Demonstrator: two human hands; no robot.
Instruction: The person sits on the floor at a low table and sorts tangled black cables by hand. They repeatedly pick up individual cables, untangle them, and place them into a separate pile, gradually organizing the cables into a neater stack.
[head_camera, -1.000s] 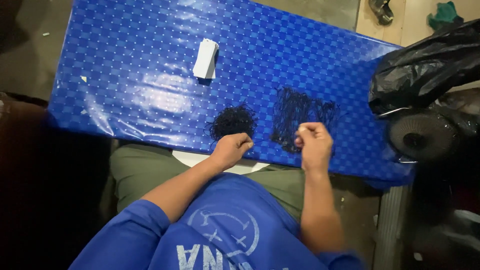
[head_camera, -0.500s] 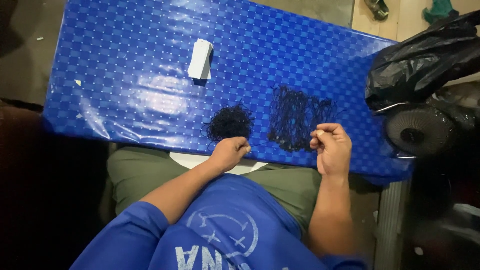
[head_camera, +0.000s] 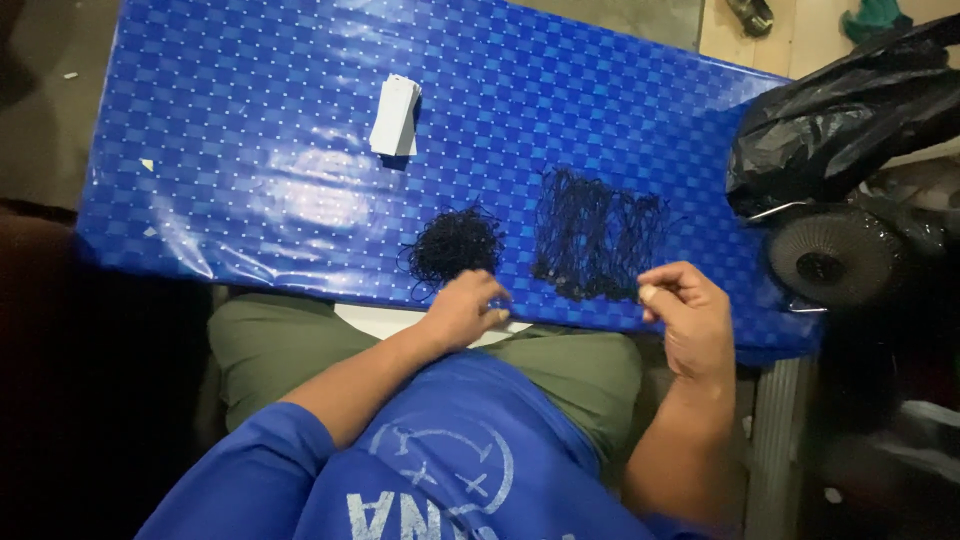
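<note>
Head view, looking down at a blue checked table (head_camera: 250, 190). Your left hand (head_camera: 462, 312) rests curled at the near edge, fingers narrow, just below a tangled clump of black threads (head_camera: 455, 243); whether it pinches anything, you cannot tell. Your right hand (head_camera: 692, 318) pinches thumb to fingertips at the lower right corner of a flat spread of black threads (head_camera: 598, 232). A small white rectangular stack of tags (head_camera: 394, 114) lies farther up the table. A black plastic bag (head_camera: 840, 110) sits off to the right.
</note>
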